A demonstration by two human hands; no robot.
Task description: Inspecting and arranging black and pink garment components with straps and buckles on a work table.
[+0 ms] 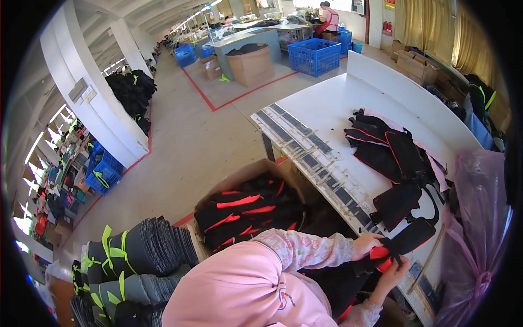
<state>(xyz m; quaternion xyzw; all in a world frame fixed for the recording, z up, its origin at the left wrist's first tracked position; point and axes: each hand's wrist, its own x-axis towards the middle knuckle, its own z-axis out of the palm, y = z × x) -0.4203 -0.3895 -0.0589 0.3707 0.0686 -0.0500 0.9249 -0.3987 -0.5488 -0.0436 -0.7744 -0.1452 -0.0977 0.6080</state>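
Note:
My left hand and my right hand both grip a black fabric piece with red trim at the near edge of a white table. The left holds its upper red end, the right pinches it from below. Just beyond it lies a pile of black pieces with red piping on the table. My pink sleeves and upper body fill the lower middle of the view.
An open cardboard box of black and red pieces stands left of the table. Grey bundles tied with yellow-green bands lie lower left. A strip of small panels lines the table edge. A pink plastic bag hangs at right. Blue crates and a seated person are far off.

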